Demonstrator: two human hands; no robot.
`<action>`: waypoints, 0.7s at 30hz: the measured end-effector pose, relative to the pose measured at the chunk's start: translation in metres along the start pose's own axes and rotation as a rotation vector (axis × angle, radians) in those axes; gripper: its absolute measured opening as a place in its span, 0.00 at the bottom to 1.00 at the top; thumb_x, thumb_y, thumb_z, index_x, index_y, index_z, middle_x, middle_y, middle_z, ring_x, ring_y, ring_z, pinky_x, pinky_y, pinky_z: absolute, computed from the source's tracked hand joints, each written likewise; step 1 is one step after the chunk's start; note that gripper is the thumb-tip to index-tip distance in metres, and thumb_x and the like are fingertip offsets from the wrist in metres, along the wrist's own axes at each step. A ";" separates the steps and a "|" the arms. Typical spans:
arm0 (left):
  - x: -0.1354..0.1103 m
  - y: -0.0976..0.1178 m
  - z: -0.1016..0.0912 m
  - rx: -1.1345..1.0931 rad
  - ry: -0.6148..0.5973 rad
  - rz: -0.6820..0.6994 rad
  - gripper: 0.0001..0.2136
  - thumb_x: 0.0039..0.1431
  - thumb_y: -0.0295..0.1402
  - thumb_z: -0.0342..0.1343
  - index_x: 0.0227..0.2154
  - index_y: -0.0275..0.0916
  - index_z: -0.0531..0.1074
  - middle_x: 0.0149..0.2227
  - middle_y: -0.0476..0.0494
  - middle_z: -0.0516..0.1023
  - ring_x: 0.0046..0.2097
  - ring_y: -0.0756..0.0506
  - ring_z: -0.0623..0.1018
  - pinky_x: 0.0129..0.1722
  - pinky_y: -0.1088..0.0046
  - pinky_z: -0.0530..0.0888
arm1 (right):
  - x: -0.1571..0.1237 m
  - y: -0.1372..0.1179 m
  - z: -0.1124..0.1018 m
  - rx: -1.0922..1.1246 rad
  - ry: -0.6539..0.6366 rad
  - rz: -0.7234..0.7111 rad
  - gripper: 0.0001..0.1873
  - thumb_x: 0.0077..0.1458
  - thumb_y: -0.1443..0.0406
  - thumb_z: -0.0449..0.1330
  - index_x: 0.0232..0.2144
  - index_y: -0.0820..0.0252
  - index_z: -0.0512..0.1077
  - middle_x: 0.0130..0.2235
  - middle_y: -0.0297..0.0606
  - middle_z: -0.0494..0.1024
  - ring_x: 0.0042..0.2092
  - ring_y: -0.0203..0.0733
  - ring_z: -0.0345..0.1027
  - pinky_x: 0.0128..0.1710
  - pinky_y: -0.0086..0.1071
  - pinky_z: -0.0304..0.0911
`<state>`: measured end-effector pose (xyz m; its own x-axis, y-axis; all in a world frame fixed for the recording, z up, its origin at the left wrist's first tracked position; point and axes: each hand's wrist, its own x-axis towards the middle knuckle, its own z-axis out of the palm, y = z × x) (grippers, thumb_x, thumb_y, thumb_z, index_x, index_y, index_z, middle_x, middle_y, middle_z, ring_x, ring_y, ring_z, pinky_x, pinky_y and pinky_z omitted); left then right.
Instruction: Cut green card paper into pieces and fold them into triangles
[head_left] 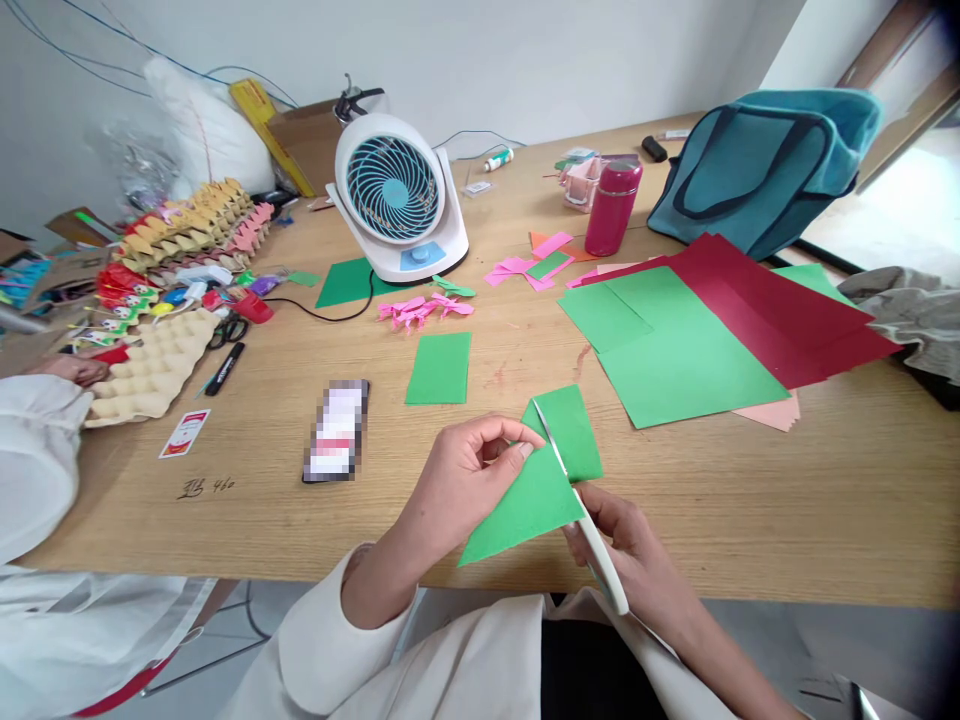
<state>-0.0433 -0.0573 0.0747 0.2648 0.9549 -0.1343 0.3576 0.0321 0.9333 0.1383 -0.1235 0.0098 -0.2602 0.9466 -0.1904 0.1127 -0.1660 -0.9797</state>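
Observation:
My left hand (480,465) pinches a sheet of green paper (525,505) between thumb and fingers, above the table's front edge. In my right hand (622,535) is a pair of scissors (600,555) with white handles. The blades lie across the green paper, pointing away from me, and part of one blade shows along the cut line. On the far side of the blades, a green section (571,430) lies to the right; whether it is still joined to the held sheet I cannot tell. A separate green paper piece (439,368) rests flat on the table beyond my left hand.
A phone (336,430) lies left of my hands. Larger green sheets (682,345) and red sheets (780,310) are stacked at right, near a blue bag (750,170) and a red flask (613,208). Behind stand a fan (394,190) and pink paper cutouts (420,312). A co-worker's hand (79,368) is at left.

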 end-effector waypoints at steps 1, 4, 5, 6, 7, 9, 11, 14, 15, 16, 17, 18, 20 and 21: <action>0.000 0.000 0.000 -0.001 -0.002 0.000 0.08 0.59 0.33 0.55 0.35 0.39 0.79 0.33 0.46 0.78 0.34 0.49 0.73 0.30 0.75 0.67 | 0.000 0.000 0.001 0.003 0.003 0.003 0.16 0.58 0.57 0.56 0.23 0.58 0.62 0.23 0.29 0.60 0.28 0.35 0.51 0.29 0.31 0.50; -0.001 -0.002 -0.001 -0.001 -0.001 0.000 0.07 0.59 0.32 0.55 0.34 0.40 0.79 0.33 0.46 0.78 0.34 0.49 0.73 0.31 0.75 0.67 | 0.001 0.003 0.002 0.007 0.006 0.006 0.16 0.58 0.57 0.57 0.22 0.58 0.61 0.23 0.28 0.60 0.27 0.35 0.51 0.28 0.31 0.49; -0.001 -0.003 -0.001 -0.001 -0.001 -0.001 0.07 0.59 0.31 0.55 0.34 0.40 0.79 0.32 0.47 0.78 0.33 0.49 0.73 0.31 0.75 0.67 | 0.001 0.004 0.002 0.010 0.005 0.005 0.16 0.57 0.57 0.57 0.23 0.58 0.61 0.23 0.28 0.59 0.28 0.34 0.50 0.28 0.31 0.49; -0.001 -0.003 -0.002 -0.001 -0.001 -0.004 0.07 0.59 0.31 0.55 0.34 0.40 0.79 0.32 0.47 0.78 0.33 0.50 0.73 0.31 0.75 0.67 | 0.001 0.004 0.003 0.012 0.004 0.003 0.15 0.57 0.57 0.57 0.23 0.58 0.61 0.24 0.28 0.59 0.28 0.34 0.50 0.28 0.30 0.49; -0.002 -0.004 -0.002 -0.002 0.000 -0.006 0.07 0.59 0.31 0.55 0.34 0.40 0.79 0.32 0.47 0.78 0.33 0.50 0.73 0.31 0.75 0.68 | 0.002 0.005 0.003 0.011 0.000 0.000 0.15 0.57 0.58 0.58 0.23 0.58 0.61 0.24 0.28 0.59 0.28 0.34 0.50 0.28 0.30 0.50; -0.002 -0.004 -0.002 -0.010 -0.001 -0.011 0.07 0.59 0.31 0.55 0.34 0.40 0.79 0.32 0.47 0.79 0.33 0.49 0.74 0.31 0.75 0.68 | 0.002 0.006 0.002 0.004 -0.008 -0.006 0.15 0.57 0.58 0.58 0.23 0.58 0.62 0.24 0.28 0.59 0.29 0.35 0.51 0.29 0.30 0.50; -0.002 -0.004 -0.002 -0.025 -0.012 -0.016 0.07 0.59 0.31 0.55 0.34 0.40 0.79 0.33 0.47 0.79 0.34 0.49 0.75 0.32 0.75 0.69 | 0.001 0.005 0.002 -0.006 -0.012 0.002 0.15 0.57 0.58 0.57 0.23 0.58 0.61 0.25 0.29 0.60 0.29 0.35 0.52 0.29 0.30 0.51; -0.002 -0.003 -0.001 -0.034 -0.032 -0.019 0.07 0.59 0.31 0.55 0.34 0.40 0.78 0.32 0.47 0.80 0.33 0.49 0.75 0.31 0.75 0.69 | 0.001 0.003 0.001 -0.009 -0.007 0.019 0.12 0.56 0.60 0.56 0.23 0.58 0.61 0.25 0.29 0.61 0.30 0.36 0.53 0.30 0.30 0.51; -0.002 -0.003 -0.001 -0.029 -0.034 -0.017 0.07 0.59 0.31 0.55 0.34 0.40 0.78 0.32 0.47 0.80 0.33 0.49 0.75 0.31 0.75 0.69 | 0.000 0.003 0.001 -0.009 -0.006 0.018 0.11 0.55 0.61 0.56 0.23 0.58 0.62 0.26 0.29 0.61 0.31 0.36 0.53 0.30 0.30 0.52; -0.002 -0.003 -0.001 -0.024 -0.035 -0.014 0.07 0.59 0.31 0.55 0.34 0.40 0.78 0.32 0.47 0.80 0.33 0.49 0.75 0.31 0.75 0.69 | 0.001 0.002 0.001 -0.010 -0.004 0.014 0.10 0.54 0.62 0.56 0.23 0.58 0.62 0.26 0.30 0.61 0.31 0.36 0.53 0.30 0.30 0.52; -0.002 -0.003 -0.001 -0.021 -0.036 -0.012 0.07 0.59 0.31 0.55 0.34 0.40 0.78 0.33 0.47 0.80 0.33 0.49 0.75 0.31 0.75 0.69 | 0.001 0.002 0.001 -0.013 -0.004 0.011 0.10 0.54 0.62 0.56 0.23 0.58 0.62 0.26 0.30 0.61 0.31 0.36 0.53 0.31 0.30 0.52; -0.002 -0.003 -0.001 -0.020 -0.040 -0.012 0.07 0.59 0.30 0.55 0.34 0.40 0.78 0.33 0.47 0.80 0.34 0.48 0.76 0.32 0.75 0.70 | 0.001 0.002 0.001 -0.019 -0.002 0.011 0.09 0.53 0.63 0.55 0.24 0.58 0.63 0.26 0.30 0.62 0.31 0.36 0.54 0.31 0.30 0.52; -0.002 -0.004 -0.001 -0.024 -0.046 -0.015 0.07 0.59 0.31 0.55 0.34 0.40 0.78 0.34 0.46 0.81 0.36 0.47 0.77 0.33 0.74 0.71 | 0.001 0.003 0.000 -0.030 0.000 0.016 0.07 0.53 0.63 0.55 0.25 0.58 0.64 0.27 0.30 0.64 0.32 0.37 0.55 0.32 0.30 0.53; -0.003 -0.004 -0.001 -0.023 -0.046 -0.017 0.07 0.59 0.31 0.55 0.34 0.40 0.78 0.35 0.46 0.81 0.36 0.47 0.77 0.33 0.74 0.71 | 0.002 0.003 0.000 -0.034 0.000 0.017 0.06 0.53 0.63 0.55 0.26 0.58 0.65 0.28 0.31 0.65 0.33 0.37 0.55 0.32 0.30 0.53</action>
<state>-0.0467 -0.0595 0.0717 0.3002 0.9394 -0.1654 0.3421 0.0558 0.9380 0.1381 -0.1225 0.0067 -0.2577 0.9439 -0.2065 0.1493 -0.1723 -0.9737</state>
